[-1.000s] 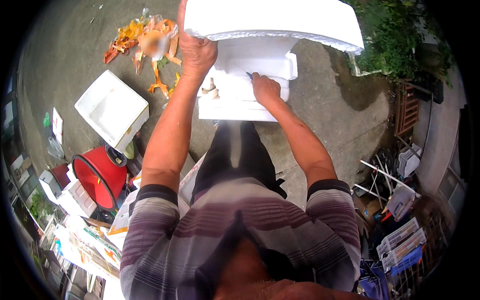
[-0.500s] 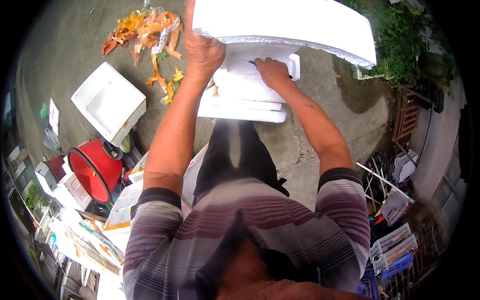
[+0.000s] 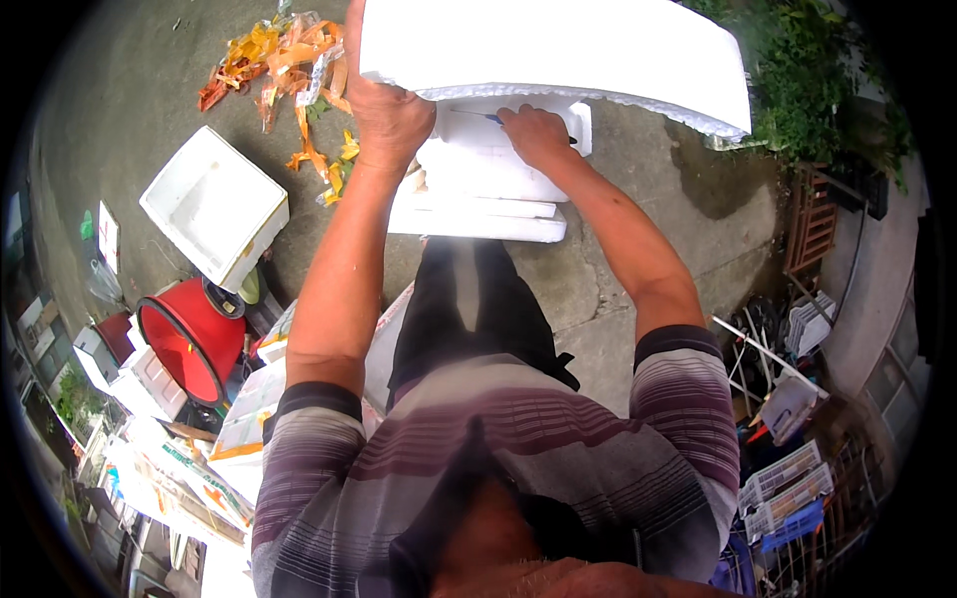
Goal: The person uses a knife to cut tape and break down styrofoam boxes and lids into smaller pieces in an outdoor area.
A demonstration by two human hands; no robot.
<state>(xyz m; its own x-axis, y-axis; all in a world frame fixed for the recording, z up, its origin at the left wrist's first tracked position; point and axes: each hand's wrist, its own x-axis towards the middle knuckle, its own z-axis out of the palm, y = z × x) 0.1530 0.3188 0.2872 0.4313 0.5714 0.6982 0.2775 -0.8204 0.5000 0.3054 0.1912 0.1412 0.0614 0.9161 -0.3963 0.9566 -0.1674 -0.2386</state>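
Observation:
A large white foam piece (image 3: 558,45) with a rough, crumbly lower edge stands raised at the top of the view. My left hand (image 3: 391,122) is closed on its left end; part of the fingers is hidden behind the foam. Below that edge, my right hand (image 3: 536,138) is wrapped round a knife (image 3: 493,119) with a blue part and a thin blade pointing left toward my left hand. Beneath my right hand lies more white foam (image 3: 483,171), with flat white foam slabs (image 3: 474,221) stacked in front of my legs. Whether the blade touches the foam, I cannot tell.
An open white foam box (image 3: 214,204) sits on the concrete at left, near a red tub (image 3: 189,344). Orange tape scraps (image 3: 289,65) lie at far left. Green plants (image 3: 802,90) grow at far right; plastic crates (image 3: 788,488) are at lower right.
My left hand and the left end of the foam piece have shifted slightly left. My right hand with the knife has moved a little left and up.

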